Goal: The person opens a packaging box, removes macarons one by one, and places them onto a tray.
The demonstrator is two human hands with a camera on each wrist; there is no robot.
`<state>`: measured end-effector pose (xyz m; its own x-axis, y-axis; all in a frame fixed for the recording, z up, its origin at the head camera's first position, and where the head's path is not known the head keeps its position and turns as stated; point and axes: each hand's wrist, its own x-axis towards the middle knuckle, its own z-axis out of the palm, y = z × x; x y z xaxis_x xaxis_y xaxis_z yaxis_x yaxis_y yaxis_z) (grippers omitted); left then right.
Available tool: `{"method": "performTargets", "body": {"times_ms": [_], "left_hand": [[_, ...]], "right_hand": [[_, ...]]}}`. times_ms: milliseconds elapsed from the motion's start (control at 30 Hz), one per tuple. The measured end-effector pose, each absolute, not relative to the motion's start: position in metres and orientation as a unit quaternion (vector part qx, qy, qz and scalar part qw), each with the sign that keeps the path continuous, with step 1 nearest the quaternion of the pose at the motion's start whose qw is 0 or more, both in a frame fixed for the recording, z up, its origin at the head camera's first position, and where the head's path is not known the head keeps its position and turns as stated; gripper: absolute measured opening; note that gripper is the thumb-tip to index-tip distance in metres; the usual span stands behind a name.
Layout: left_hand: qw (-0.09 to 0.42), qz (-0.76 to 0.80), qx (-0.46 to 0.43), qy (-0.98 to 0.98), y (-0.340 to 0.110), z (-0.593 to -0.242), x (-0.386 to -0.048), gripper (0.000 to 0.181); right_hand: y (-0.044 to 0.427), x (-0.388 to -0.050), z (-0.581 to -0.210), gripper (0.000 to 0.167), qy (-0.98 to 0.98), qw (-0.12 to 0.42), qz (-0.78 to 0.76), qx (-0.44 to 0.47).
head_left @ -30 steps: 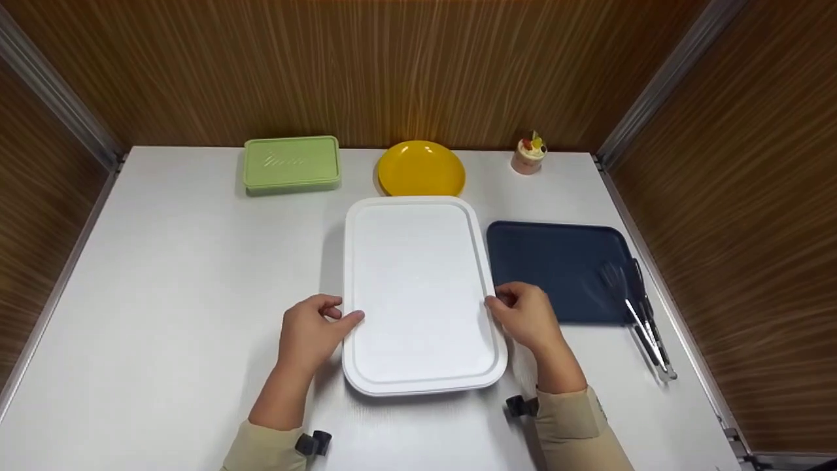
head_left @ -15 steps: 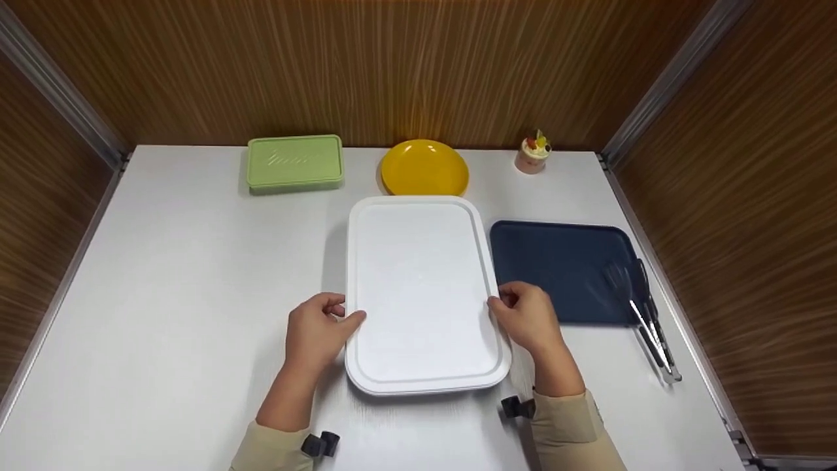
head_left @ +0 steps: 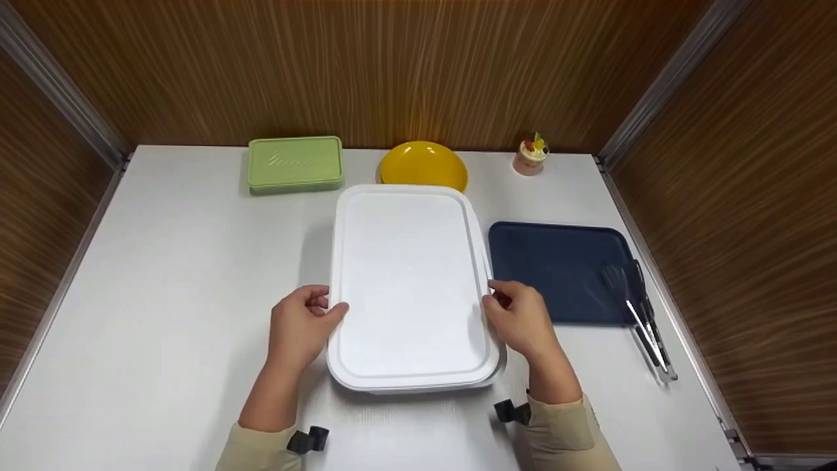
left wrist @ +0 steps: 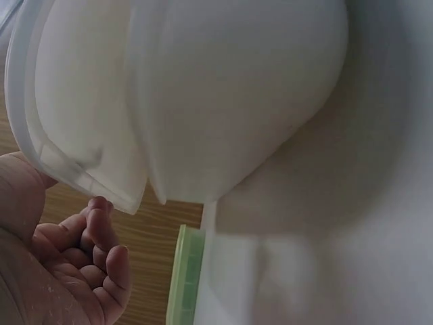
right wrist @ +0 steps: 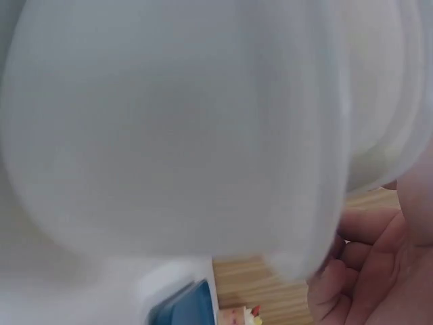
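Observation:
A white rectangular lid (head_left: pixel 409 281) lies over a white container, raised from its rim and shifted a little left in the head view. My left hand (head_left: pixel 301 327) pinches the lid's left edge, thumb on top and fingers below. At the right edge my right hand (head_left: pixel 523 319) pinches the lid between thumb and fingers. Both wrist views show a gap between the lid (left wrist: pixel 81 101) and the container (left wrist: pixel 243 88). What the container holds is hidden.
Behind are a green lidded box (head_left: pixel 294 162), a yellow plate (head_left: pixel 425 165) partly covered by the lid, and a dessert cup (head_left: pixel 530 157). Right of the container is a navy tray (head_left: pixel 556 268) with a whisk and other utensils (head_left: pixel 644 320) at its right edge.
The lid has come up off the container and moved slightly left and away, with both hands still gripping it. The other objects have stayed in place.

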<state>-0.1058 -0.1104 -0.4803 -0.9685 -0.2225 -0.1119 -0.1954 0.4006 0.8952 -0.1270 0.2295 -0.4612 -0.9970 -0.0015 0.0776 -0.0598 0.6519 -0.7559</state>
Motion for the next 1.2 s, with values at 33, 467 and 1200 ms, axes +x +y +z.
{"method": "performTargets", "body": {"times_ms": [33, 467, 1200], "left_hand": [[0.014, -0.531, 0.126, -0.838, -0.113, -0.479, -0.106, 0.037], [0.029, -0.509, 0.152, -0.847, -0.160, -0.468, -0.105, 0.040], [-0.005, -0.430, 0.218, -0.876, -0.267, -0.452, -0.093, 0.052]], "right_hand": [[0.227, -0.126, -0.460, 0.034, -0.906, 0.038, 0.422, 0.019], [0.177, -0.117, -0.462, 0.041, -0.861, 0.063, 0.497, 0.088], [0.072, -0.099, -0.470, 0.050, -0.804, 0.004, 0.560, 0.200]]}}
